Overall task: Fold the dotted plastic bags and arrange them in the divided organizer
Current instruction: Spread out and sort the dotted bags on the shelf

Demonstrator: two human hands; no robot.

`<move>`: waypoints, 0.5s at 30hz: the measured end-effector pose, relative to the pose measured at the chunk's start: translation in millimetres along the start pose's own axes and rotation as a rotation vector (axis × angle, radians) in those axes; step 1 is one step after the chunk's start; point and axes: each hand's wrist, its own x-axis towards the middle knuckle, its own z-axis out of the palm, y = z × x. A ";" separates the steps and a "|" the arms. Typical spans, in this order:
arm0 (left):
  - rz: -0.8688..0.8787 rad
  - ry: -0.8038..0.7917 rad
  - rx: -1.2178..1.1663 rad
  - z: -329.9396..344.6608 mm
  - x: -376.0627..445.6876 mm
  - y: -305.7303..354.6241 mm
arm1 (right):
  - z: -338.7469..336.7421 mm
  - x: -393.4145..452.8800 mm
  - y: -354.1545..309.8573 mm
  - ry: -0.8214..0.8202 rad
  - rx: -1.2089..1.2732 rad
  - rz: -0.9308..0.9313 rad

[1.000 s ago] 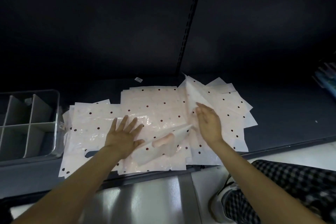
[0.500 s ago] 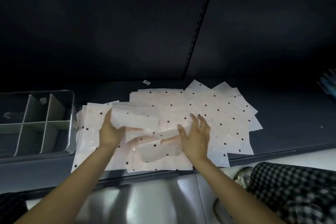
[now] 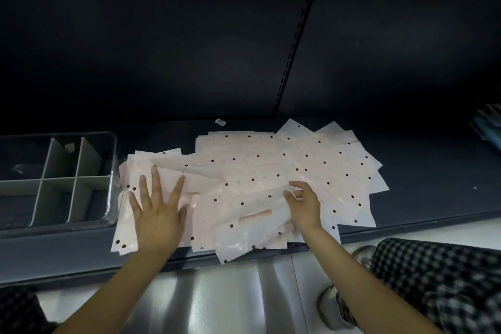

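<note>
Head view – left hand (image 3: 158, 214) now flattened on bags (image 3: 271, 168), right hand (image 3: 305, 205) fingers pinching one

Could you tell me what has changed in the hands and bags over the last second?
The left hand let go of the raised fold and now presses flat on the bags. The right hand went from flat to a pinching grip. The organizer stayed empty.

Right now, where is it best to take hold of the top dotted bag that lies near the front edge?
Probably pinch the top dotted bag at its near corner, coming from the front: that corner overhangs the shelf edge, so fingers can slip underneath.
</note>
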 end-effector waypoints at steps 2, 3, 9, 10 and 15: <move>-0.104 -0.036 -0.089 2.4 2.2 2.2 | 1.5 1.8 1.5 -0.008 -0.018 -0.031; -0.179 -0.062 -0.184 2.4 3.8 1.4 | 2.6 2.5 2.4 -0.018 -0.016 -0.041; -0.390 -0.180 -0.569 0.6 15.0 -4.1 | 7.7 9.4 20.9 -0.194 -0.300 -0.052; -0.350 -0.178 -0.532 2.3 15.3 -3.9 | 8.4 9.7 24.0 -0.217 -0.345 -0.048; 0.087 -0.300 -0.338 12.5 12.0 6.3 | 13.5 7.8 27.1 -0.172 -0.395 -0.131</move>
